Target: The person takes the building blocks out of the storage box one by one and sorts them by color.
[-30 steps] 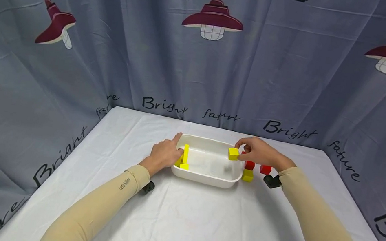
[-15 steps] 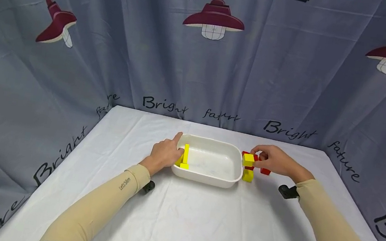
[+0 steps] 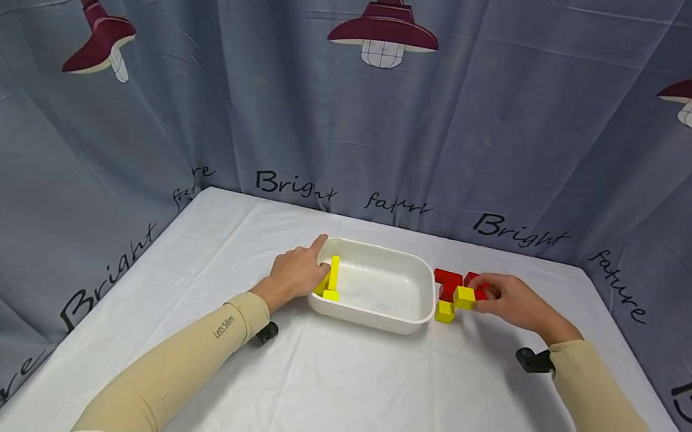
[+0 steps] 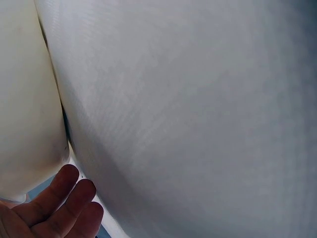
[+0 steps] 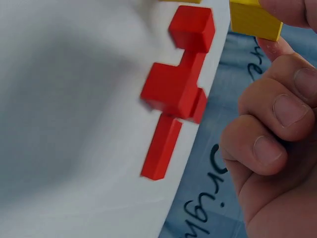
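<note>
A white rectangular dish point(image 3: 371, 319) sits on the table with several yellow blocks point(image 3: 334, 273) at its left end. My left hand point(image 3: 293, 275) grips that end, thumb over the rim and index finger stretched along it. In the left wrist view, the other fingers point(image 4: 64, 193) lie by the dish's outer wall point(image 4: 29, 99). My right hand point(image 3: 509, 302) pinches a yellow cube point(image 3: 463, 297) above the table, right of the dish. In the right wrist view, the held cube point(image 5: 255, 20) is between thumb and index finger, the other fingers curled.
Right of the dish lie red blocks point(image 3: 450, 278), cubes and bars. The right wrist view shows a red cube point(image 5: 190, 29) and a red bar point(image 5: 161, 148). Another yellow cube point(image 3: 445, 312) stands beside the dish's right wall. A grey printed curtain point(image 3: 396, 142) hangs behind the table.
My right hand has carried the yellow cube from over the dish's right end rightward, past its rim and over the red blocks. My left hand keeps its place.
</note>
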A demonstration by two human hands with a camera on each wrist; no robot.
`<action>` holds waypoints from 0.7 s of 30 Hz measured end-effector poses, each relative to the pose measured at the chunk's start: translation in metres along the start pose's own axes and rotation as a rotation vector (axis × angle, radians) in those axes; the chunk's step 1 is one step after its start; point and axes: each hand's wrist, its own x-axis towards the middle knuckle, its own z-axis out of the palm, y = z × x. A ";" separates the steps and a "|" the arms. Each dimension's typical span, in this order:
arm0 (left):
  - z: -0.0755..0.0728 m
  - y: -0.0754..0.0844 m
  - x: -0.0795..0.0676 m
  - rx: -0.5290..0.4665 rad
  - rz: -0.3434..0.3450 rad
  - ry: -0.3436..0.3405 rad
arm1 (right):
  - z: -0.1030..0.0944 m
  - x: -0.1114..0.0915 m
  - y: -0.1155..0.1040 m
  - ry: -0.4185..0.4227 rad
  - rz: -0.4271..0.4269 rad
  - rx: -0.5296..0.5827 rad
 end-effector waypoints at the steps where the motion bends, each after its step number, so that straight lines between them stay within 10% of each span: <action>1: 0.000 0.000 0.000 -0.002 0.000 0.001 | 0.001 -0.001 0.002 0.004 0.008 -0.002; 21: 0.000 0.001 0.000 -0.009 -0.004 0.003 | 0.025 -0.008 0.045 0.013 0.115 0.049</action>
